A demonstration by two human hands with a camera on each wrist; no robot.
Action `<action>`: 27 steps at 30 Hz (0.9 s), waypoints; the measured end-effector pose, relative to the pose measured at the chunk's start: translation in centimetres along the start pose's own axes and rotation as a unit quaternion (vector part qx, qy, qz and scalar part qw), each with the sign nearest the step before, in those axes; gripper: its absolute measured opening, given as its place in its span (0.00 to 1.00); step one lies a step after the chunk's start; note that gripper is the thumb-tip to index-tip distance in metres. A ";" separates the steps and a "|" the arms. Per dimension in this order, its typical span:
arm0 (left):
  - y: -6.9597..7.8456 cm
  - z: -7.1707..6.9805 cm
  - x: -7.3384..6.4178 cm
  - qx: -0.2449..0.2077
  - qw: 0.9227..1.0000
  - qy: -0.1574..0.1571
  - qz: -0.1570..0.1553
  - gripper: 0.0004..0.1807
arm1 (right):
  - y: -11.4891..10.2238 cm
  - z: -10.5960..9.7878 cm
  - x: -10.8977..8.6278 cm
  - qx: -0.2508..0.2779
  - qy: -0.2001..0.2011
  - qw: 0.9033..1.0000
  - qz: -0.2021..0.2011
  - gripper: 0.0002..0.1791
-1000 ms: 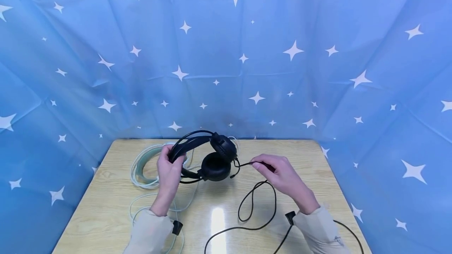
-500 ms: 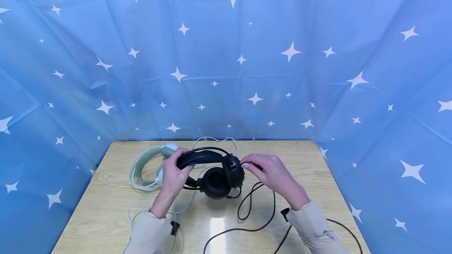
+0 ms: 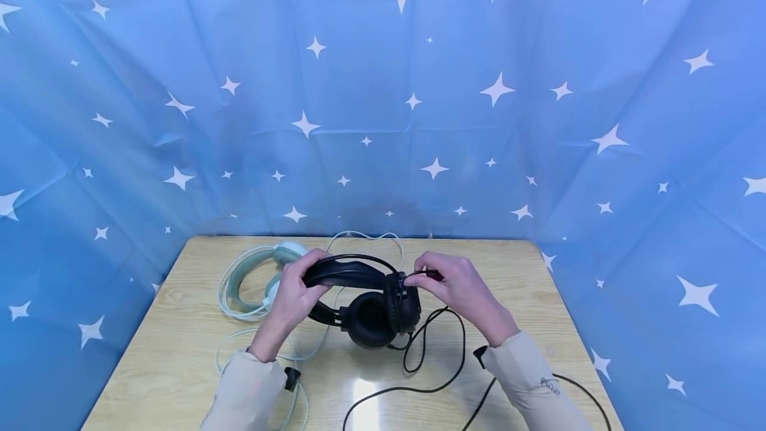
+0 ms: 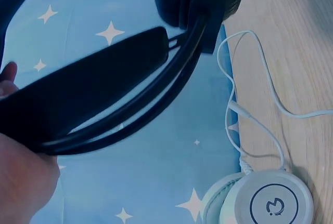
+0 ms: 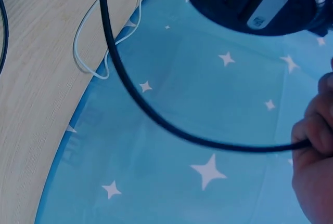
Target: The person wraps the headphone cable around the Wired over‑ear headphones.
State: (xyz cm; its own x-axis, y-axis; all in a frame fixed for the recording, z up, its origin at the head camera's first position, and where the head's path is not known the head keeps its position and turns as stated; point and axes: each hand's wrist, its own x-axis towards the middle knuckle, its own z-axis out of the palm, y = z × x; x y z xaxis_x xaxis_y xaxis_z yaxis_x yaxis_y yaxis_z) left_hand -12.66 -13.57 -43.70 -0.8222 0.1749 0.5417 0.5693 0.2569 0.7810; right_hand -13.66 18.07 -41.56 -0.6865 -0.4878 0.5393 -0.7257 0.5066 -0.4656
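My left hand [image 3: 299, 291] grips the padded headband of a black headset [image 3: 350, 276], thumb on one side and fingers on the other. Both ear cups hang to the right, one partly covering the other, and a thin boom microphone sticks out below them. In the left wrist view the headband pad [image 4: 88, 86] and its twin outer bars cross the picture. My right hand [image 3: 451, 283] pinches the headset's black cable [image 3: 457, 368] close beside the right ear cup [image 3: 402, 303]. The right wrist view shows the cable [image 5: 151, 112] curving into the curled fingers.
Mint-and-white headphones [image 3: 239, 285] lie at the table's left, behind my left hand; their pale cable [image 3: 365, 237] trails around the headset. Black cable loops spread over the wooden table [image 3: 161, 351] at the front right. A blue star-patterned curtain [image 3: 383, 85] stands around the back and sides.
The headset has moved right and toward me in my left hand, its ear cups turning lower. My right hand has shifted slightly left, still pinching the cable, now close to the ear cup.
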 end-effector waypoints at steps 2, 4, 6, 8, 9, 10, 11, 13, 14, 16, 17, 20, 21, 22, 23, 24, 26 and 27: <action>-0.1 -0.2 0.1 -0.019 1.000 -0.020 0.008 0.16 | 0.1 -0.1 0.1 0.007 -0.005 1.000 0.003 0.13; -0.3 -0.5 0.1 -0.044 0.998 -0.043 0.008 0.17 | 0.2 -0.1 0.1 0.020 -0.008 1.000 0.005 0.14; -0.4 -0.8 0.1 -0.073 0.995 -0.062 0.003 0.16 | 0.4 -0.1 0.2 0.039 -0.010 0.999 -0.003 0.12; -0.4 -1.1 0.2 -0.102 0.992 -0.077 -0.009 0.13 | 0.5 -0.1 0.4 0.061 -0.016 0.998 -0.016 0.10; -0.4 -1.3 0.2 -0.115 0.990 -0.083 -0.015 0.12 | 0.6 0.0 0.5 0.073 -0.021 0.997 -0.022 0.10; -0.4 -1.4 0.2 -0.126 0.988 -0.089 -0.020 0.11 | 0.6 -0.1 0.6 0.086 -0.027 0.996 -0.026 0.10; -0.4 -1.5 0.3 -0.135 0.986 -0.094 -0.024 0.12 | 0.6 -0.1 0.7 0.099 -0.035 0.994 -0.026 0.11; -0.4 -1.6 0.4 -0.153 0.983 -0.102 -0.028 0.15 | 0.5 -0.3 0.9 0.129 -0.057 0.990 -0.012 0.11; -0.5 -1.6 0.5 -0.173 0.979 -0.108 -0.026 0.18 | 0.5 -0.5 1.0 0.146 -0.070 0.987 0.002 0.11; -0.6 -1.5 0.6 -0.230 0.966 -0.116 -0.026 0.22 | 0.4 -0.7 1.2 0.179 -0.094 0.978 0.044 0.09; -0.7 -1.3 0.7 -0.265 0.957 -0.117 -0.024 0.23 | 0.4 -0.8 1.3 0.193 -0.102 0.974 0.066 0.08; -0.9 -0.8 0.8 -0.381 0.917 -0.120 -0.009 0.24 | 0.8 -0.3 1.3 0.229 -0.108 0.960 0.121 0.07; -0.9 -0.6 0.8 -0.416 0.902 -0.115 -0.005 0.25 | 1.1 0.1 1.2 0.239 -0.105 0.956 0.132 0.08; -0.9 -0.4 0.8 -0.449 0.887 -0.111 0.000 0.25 | 1.5 0.5 1.1 0.247 -0.102 0.954 0.137 0.09; -0.9 -0.1 0.7 -0.483 0.869 -0.107 0.002 0.25 | 1.8 1.1 0.9 0.254 -0.098 0.952 0.139 0.10; -0.9 0.1 0.6 -0.513 0.852 -0.103 0.005 0.24 | 2.2 1.7 0.6 0.266 -0.093 0.949 0.139 0.11; -0.7 0.6 0.5 -0.560 0.824 -0.090 0.002 0.21 | 2.8 2.7 -0.1 0.292 -0.086 0.943 0.132 0.12; -0.7 0.9 0.4 -0.575 0.814 -0.083 0.001 0.19 | 3.0 3.2 -0.4 0.302 -0.082 0.942 0.122 0.11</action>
State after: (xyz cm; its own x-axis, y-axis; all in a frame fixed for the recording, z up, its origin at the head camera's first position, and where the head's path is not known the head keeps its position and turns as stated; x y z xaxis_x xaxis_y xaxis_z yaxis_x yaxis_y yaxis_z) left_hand -13.42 -12.81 -44.26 -0.7557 0.3245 0.5689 0.1192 -0.7860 0.6067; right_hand -15.72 17.53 -45.44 -0.7975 -0.5385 0.2722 -0.4055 0.1442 -0.9026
